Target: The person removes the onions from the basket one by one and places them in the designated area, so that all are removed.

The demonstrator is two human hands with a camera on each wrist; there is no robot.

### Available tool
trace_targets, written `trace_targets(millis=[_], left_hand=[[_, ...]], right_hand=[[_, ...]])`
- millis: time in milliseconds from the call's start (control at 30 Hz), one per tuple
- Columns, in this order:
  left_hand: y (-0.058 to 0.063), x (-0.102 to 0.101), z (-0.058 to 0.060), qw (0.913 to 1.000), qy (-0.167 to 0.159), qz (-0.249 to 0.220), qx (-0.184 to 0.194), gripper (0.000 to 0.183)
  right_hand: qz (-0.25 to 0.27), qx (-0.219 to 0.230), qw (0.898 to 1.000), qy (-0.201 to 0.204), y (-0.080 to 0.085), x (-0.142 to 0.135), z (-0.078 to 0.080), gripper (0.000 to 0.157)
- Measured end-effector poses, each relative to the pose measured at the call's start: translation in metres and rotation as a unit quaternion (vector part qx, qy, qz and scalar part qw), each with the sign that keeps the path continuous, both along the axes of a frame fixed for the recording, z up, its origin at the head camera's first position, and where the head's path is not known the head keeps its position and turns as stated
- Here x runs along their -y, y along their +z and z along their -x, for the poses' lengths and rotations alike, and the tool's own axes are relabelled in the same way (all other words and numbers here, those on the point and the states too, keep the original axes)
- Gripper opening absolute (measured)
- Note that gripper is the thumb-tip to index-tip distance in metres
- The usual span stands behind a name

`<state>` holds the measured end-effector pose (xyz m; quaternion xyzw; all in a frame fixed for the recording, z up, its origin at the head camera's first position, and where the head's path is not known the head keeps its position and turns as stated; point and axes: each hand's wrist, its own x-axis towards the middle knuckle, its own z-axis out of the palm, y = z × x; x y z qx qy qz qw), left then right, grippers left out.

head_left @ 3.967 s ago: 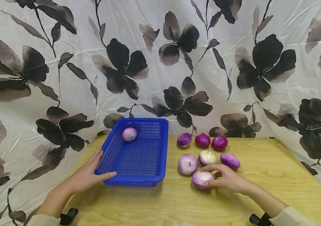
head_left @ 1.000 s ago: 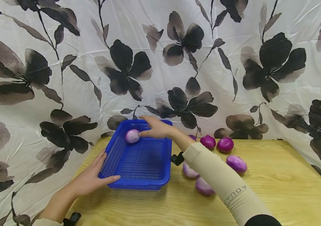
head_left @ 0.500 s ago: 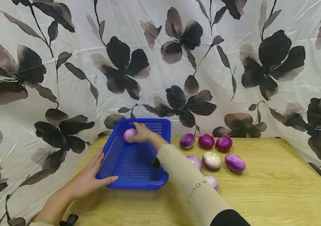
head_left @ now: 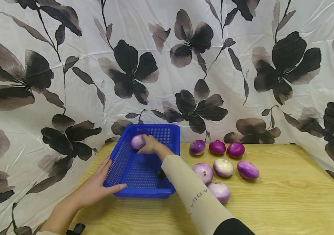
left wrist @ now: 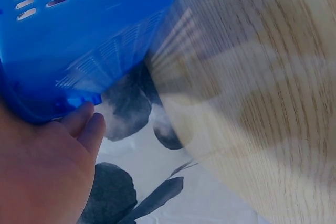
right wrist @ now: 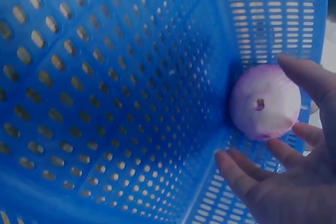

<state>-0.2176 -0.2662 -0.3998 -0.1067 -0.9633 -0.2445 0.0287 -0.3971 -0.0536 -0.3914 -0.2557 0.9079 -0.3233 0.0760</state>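
Inside a blue plastic basket (head_left: 143, 192), a peeled pale purple onion (head_left: 136, 142) lies near the far left corner. My right hand (head_left: 151, 145) reaches in and holds that onion from its right side. In the right wrist view the thumb rests at one edge of the onion (right wrist: 262, 100) and two fingertips touch the opposite edge; the other visible fingers are apart from it. My left hand (head_left: 95, 185) rests on the basket's near left corner, its thumb along the front rim and its straight fingers against the left side. The left wrist view shows fingertips (left wrist: 92, 124) at the rim.
Several purple onions sit right of the basket, among them a whitish one (head_left: 223, 167), an oval one (head_left: 248, 170) and the nearest one (head_left: 220, 192). They stand on a wooden table (head_left: 284, 182). A flower-printed cloth (head_left: 167, 78) hangs behind it.
My right hand has left the nearest onion on the table, crossed into the basket, and closed in on the onion there. My left hand has stayed on the basket's corner.
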Motion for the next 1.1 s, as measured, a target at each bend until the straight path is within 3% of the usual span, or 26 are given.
trace_targets(millis=[200,467,767,933,1100], left_hand=[[-0.002,0.000,0.002,1.0000,0.002,0.000,0.009,0.120],[0.001,0.001,0.003,1.0000,0.002,-0.004,0.002,0.121],[0.001,-0.001,0.001,0.9999,-0.004,-0.012,0.006,0.120],[0.002,0.000,0.000,0.9999,-0.003,-0.009,0.004,0.120],[0.001,0.003,0.000,1.0000,-0.002,-0.007,0.005,0.120]], right_hand=[[-0.013,0.015,1.000,-0.005,-0.001,0.002,0.000,0.090],[-0.026,0.026,0.999,-0.001,0.001,0.006,-0.001,0.087],[-0.072,0.035,0.994,0.069,-0.005,0.016,-0.009,0.075],[-0.074,0.055,0.993,0.078,0.000,0.018,-0.016,0.066],[-0.107,0.006,0.989,0.097,0.017,0.020,-0.023,0.068]])
